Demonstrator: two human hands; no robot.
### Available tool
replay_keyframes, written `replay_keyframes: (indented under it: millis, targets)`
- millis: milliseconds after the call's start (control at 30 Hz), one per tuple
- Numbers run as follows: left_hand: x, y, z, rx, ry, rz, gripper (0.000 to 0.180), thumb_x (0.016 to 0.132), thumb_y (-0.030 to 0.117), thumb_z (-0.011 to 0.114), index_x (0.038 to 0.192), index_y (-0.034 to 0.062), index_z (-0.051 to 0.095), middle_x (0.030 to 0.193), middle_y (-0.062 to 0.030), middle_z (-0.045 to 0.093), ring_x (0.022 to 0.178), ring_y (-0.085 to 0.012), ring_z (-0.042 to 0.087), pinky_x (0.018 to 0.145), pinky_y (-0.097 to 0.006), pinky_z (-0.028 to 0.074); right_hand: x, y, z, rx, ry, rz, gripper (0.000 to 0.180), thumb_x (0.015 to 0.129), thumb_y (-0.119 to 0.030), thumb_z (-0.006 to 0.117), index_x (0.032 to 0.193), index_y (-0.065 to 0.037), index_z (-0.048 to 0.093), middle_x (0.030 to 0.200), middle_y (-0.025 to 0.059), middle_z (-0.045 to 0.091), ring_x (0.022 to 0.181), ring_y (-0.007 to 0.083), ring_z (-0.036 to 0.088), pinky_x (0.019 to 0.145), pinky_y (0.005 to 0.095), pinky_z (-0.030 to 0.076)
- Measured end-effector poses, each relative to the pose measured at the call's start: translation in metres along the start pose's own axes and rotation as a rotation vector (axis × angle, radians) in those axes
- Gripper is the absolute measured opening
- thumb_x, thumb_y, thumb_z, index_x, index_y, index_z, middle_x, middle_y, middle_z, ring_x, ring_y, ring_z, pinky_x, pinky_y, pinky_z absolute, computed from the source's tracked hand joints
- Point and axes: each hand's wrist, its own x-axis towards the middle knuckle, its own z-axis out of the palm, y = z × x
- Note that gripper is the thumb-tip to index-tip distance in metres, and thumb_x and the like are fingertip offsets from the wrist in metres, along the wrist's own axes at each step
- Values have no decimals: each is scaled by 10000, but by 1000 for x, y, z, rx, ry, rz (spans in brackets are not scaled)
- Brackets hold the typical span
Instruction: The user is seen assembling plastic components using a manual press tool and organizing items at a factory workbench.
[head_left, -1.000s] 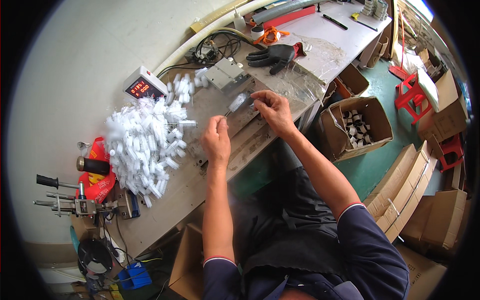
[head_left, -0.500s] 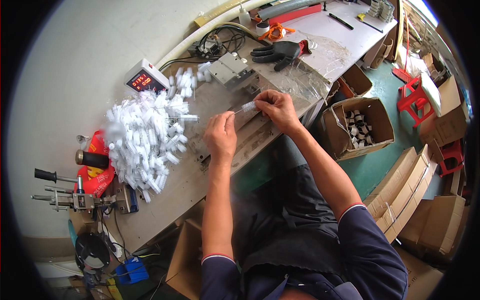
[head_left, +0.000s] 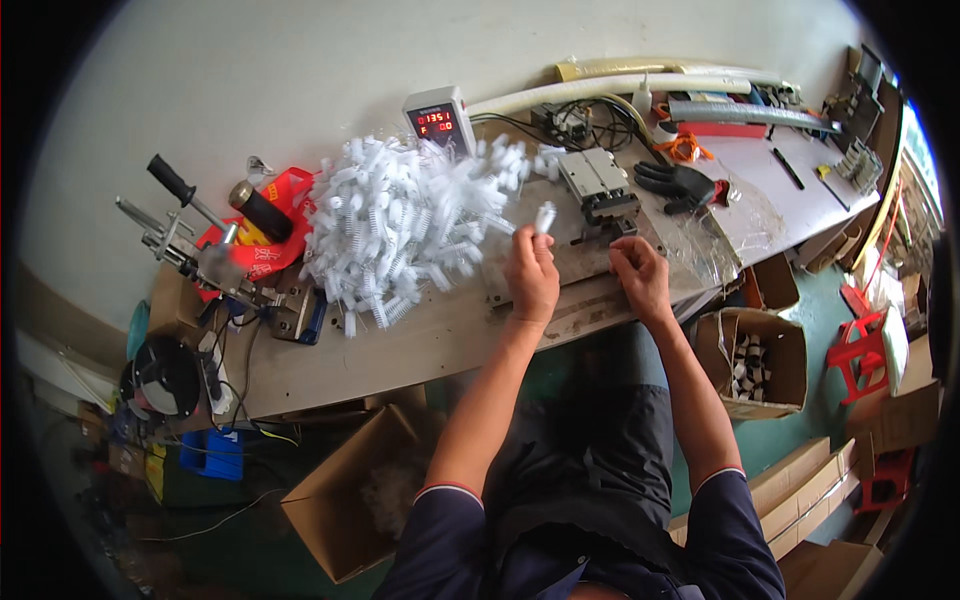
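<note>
My left hand (head_left: 532, 275) is closed on a small white bristle brush (head_left: 545, 216), whose bristled end sticks up above the thumb and fingertips. To the right, at the near side of the small metal fixture (head_left: 597, 185), my right hand (head_left: 640, 275) has its fingers pinched together; whatever may be between them is hidden. A large heap of similar white brushes (head_left: 390, 230) lies on the bench (head_left: 420, 345) left of my hands. Behind the heap stands a white counter box (head_left: 440, 118) with a lit red display.
A black work glove (head_left: 680, 187) and orange cord (head_left: 684, 148) lie right of the fixture. At the bench's left end sits a lever-handled clamp device (head_left: 215, 255). Cardboard boxes stand below, one (head_left: 340, 500) near my left arm, another (head_left: 752, 365) at right holding curved pieces.
The view has swung, shifting the bench in the picture. My right hand has let go of the brush's bristles and moved apart; my left hand now holds the brush bristles-up.
</note>
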Motion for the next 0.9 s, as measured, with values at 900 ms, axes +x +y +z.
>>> replay_keyframes:
  millis: [900]
  targets:
    - [25,-39,-43,-177,456,-393,154,1079,132,509,1143,6,569,823,-48,642,589,-103,541,574,-280,465,63,-38,117,-743,-216,-47,223,736,-270,744,789,-53,751,826,192,743,806,377,734,782,456,584]
